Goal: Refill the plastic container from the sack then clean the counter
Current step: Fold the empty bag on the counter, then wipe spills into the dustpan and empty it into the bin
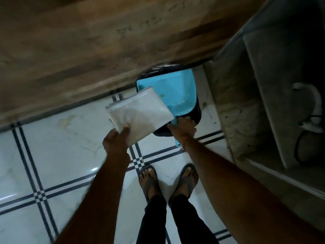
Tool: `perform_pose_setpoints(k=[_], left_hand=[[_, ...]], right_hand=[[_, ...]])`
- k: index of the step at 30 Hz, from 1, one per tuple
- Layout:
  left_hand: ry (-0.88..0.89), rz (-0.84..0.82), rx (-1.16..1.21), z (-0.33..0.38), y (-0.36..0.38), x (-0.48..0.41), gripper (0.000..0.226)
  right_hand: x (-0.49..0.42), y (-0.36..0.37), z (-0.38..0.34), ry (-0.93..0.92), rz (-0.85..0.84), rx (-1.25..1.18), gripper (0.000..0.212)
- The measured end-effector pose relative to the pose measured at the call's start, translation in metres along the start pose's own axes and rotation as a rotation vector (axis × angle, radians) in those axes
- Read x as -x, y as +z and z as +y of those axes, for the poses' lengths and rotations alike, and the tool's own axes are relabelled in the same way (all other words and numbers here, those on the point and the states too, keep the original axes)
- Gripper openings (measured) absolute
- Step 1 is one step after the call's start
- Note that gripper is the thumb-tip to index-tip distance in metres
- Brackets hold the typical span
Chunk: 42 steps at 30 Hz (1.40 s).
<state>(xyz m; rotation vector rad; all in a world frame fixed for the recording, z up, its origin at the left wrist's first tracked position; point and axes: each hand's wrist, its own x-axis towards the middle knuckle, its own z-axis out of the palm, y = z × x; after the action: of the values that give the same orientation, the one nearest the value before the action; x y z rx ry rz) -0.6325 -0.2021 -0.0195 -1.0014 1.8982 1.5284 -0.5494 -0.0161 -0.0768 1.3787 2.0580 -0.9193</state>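
My left hand [117, 138] grips a flat whitish sack [140, 113] by its near corner and holds it out over the floor. My right hand [182, 128] is closed around the handle of a light blue dustpan [168, 90]. The dustpan is tilted over a black bin [197, 111] with a dark liner that stands on the floor against the wall. A few small crumbs lie in the pan. The sack overlaps the pan's left edge. The plastic container and the counter top are out of view.
A brown wooden panel [88, 41] runs along the top. A stone shelf unit [263, 94] with a cable and white plug stands at the right. The floor is white tile with dark stripes [52, 147]. My sandalled feet [168, 180] stand just behind the bin.
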Motion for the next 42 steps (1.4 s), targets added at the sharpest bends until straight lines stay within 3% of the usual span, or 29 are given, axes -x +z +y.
perform_pose_setpoints(k=[3, 9, 11, 15, 19, 24, 29, 33, 35, 37, 40, 42], left_hand=[[0.007, -0.002, -0.02, 0.006, 0.011, 0.007, 0.011], [0.008, 0.004, -0.046, 0.018, 0.047, 0.018, 0.039], [-0.023, -0.014, -0.068, 0.018, 0.065, 0.015, 0.032], [-0.051, -0.118, -0.234, 0.02, 0.095, 0.009, 0.015], [-0.012, -0.174, -0.346, 0.024, 0.099, 0.026, 0.037], [0.233, -0.214, -0.676, 0.068, 0.087, 0.11, 0.047], [0.451, -0.359, -0.816, 0.116, 0.071, 0.224, 0.053], [0.632, -0.469, -1.01, 0.143, 0.06, 0.322, 0.063], [0.712, -0.525, -1.048, 0.153, 0.059, 0.367, 0.07], [0.799, -0.567, -1.047, 0.157, 0.066, 0.402, 0.077], [0.932, -0.612, -1.053, 0.163, 0.086, 0.454, 0.079], [1.056, -0.648, -1.061, 0.169, 0.103, 0.485, 0.075]], right_hand=[[0.018, -0.01, 0.022, -0.01, 0.099, -0.297, 0.04], [0.07, -0.056, 0.088, 0.041, 0.279, -0.438, 0.043], [0.079, -0.064, 0.11, 0.036, 0.316, -0.466, 0.043], [0.093, -0.069, 0.139, 0.013, 0.32, -0.485, 0.033], [0.109, -0.066, 0.151, 0.057, 0.247, -0.488, 0.03], [0.151, -0.085, 0.152, 0.104, 0.177, -0.629, 0.037], [0.236, -0.145, 0.152, 0.193, 0.162, -0.828, 0.052], [0.317, -0.201, 0.152, 0.19, 0.143, -0.914, 0.027], [0.352, -0.228, 0.154, 0.191, 0.144, -0.941, 0.024], [0.377, -0.248, 0.156, 0.187, 0.158, -0.972, 0.034], [0.398, -0.266, 0.165, 0.16, 0.211, -1.061, 0.072], [0.411, -0.279, 0.167, 0.159, 0.23, -1.104, 0.065]])
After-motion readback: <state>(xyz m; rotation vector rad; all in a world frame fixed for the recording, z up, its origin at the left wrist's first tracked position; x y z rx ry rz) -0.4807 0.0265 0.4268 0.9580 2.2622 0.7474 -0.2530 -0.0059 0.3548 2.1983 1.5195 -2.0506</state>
